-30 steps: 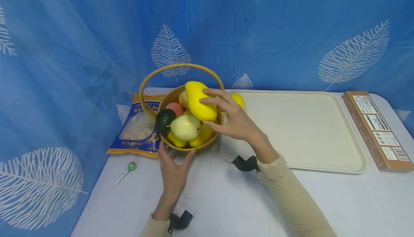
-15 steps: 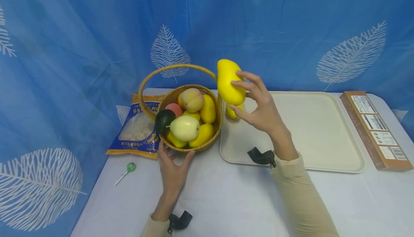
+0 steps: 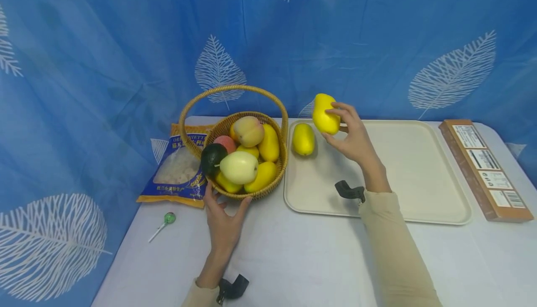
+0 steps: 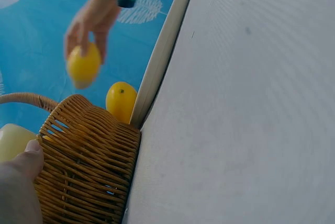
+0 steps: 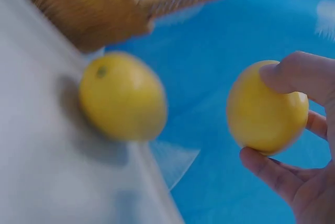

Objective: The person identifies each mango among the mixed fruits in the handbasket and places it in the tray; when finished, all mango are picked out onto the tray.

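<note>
My right hand (image 3: pixel 352 132) holds a yellow mango (image 3: pixel 324 113) between thumb and fingers, raised above the back left part of the cream tray (image 3: pixel 398 172). A second mango (image 3: pixel 303 139) lies on the tray just left of it; both also show in the right wrist view, the held mango (image 5: pixel 264 109) apart from the lying one (image 5: pixel 123 98). My left hand (image 3: pixel 225 223) grips the front of the wicker basket (image 3: pixel 272 188), thumb (image 4: pixel 32 153) at its rim in the left wrist view. Inside lie a pale green pear (image 3: pixel 239 167), a dark green avocado (image 3: pixel 213 159), a peach (image 3: pixel 249 131) and several yellow fruits.
A blue and orange pasta bag (image 3: pixel 178 172) lies left of the basket, partly behind it. In front of the bag is a green lollipop (image 3: pixel 169 218). A long brown box (image 3: pixel 486 172) lies right of the tray. A blue leaf-patterned curtain (image 3: pixel 356 41) hangs behind the table.
My right hand has lifted the mango out of the basket and carried it right, over the tray. The lying mango is now fully visible. My left hand has stayed at the basket.
</note>
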{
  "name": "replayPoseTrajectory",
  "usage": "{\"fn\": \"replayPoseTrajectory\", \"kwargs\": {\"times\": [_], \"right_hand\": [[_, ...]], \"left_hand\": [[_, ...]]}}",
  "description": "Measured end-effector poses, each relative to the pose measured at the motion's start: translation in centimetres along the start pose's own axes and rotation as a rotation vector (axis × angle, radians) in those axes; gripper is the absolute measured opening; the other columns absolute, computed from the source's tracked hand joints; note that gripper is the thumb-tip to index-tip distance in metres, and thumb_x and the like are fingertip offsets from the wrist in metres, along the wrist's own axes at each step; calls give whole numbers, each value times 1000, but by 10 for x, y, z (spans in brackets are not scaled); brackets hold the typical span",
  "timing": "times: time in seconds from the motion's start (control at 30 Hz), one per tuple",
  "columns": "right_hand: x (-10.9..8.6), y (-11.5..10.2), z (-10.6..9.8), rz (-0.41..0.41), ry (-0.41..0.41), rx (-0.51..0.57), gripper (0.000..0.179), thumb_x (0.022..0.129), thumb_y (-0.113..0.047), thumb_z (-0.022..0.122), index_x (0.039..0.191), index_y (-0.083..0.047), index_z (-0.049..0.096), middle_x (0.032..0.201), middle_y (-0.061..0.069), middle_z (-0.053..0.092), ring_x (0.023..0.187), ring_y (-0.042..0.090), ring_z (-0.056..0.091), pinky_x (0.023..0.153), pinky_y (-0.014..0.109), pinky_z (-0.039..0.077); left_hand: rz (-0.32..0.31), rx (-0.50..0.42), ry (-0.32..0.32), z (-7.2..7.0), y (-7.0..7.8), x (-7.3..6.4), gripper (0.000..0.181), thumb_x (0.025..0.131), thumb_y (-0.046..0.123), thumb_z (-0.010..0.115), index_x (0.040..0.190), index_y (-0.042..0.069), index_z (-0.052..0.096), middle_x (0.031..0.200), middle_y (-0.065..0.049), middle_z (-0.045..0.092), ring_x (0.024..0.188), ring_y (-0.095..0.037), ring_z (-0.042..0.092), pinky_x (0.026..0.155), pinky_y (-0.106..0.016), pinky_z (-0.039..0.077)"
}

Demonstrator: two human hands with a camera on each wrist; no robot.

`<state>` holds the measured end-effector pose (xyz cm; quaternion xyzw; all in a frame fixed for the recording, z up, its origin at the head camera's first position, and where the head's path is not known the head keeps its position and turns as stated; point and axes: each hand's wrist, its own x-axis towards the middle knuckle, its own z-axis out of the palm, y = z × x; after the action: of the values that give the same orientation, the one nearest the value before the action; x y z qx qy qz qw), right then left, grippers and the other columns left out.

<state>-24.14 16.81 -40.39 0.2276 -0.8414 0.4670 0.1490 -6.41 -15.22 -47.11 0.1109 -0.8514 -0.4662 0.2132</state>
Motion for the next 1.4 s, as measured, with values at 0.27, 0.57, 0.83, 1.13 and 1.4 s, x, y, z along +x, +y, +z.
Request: {"fn": "replayPoseTrajectory", "kwargs": {"times": [0.27, 0.57, 0.83, 1.13, 1.4], "right_hand": [[-8, 29, 4, 138, -100, -10, 65, 80, 4, 75, 139, -3, 48, 150, 17, 34, 132, 40, 42, 99, 55, 47], [-13, 47, 9, 197, -202, -60, 66, 83, 0, 73, 143, -2, 46, 155, 18, 27, 135, 42, 39, 102, 54, 44], [-14, 53, 10, 228, -243, -49, 64, 84, -1, 73, 142, -2, 46, 160, 18, 18, 138, 46, 34, 103, 56, 44], [-16, 54, 8, 236, -277, -66, 64, 83, -4, 74, 141, -5, 46, 159, 20, 18, 142, 44, 28, 104, 57, 41], [-16, 52, 7, 202, -297, -85, 65, 83, -6, 75, 141, -4, 46, 159, 19, 21, 144, 44, 25, 108, 59, 36]], "left_hand": [[14, 2, 1, 0, 0, -1, 104, 81, 39, 80, 156, 15, 12, 155, -15, 27, 130, -30, 44, 93, -42, 45], [19, 8, 0, -1, 0, -1, 104, 81, 39, 79, 156, 15, 11, 155, -16, 27, 130, -30, 44, 93, -42, 44], [39, 2, 13, 1, -3, -2, 104, 81, 37, 80, 156, 15, 11, 154, -16, 28, 129, -31, 45, 92, -42, 44], [47, -12, 19, 1, -1, -2, 104, 81, 37, 80, 156, 14, 12, 156, -16, 26, 129, -31, 44, 92, -42, 43], [47, 1, 15, 1, -2, -1, 103, 81, 36, 80, 156, 13, 12, 156, -16, 26, 128, -31, 44, 92, -42, 44]]}}
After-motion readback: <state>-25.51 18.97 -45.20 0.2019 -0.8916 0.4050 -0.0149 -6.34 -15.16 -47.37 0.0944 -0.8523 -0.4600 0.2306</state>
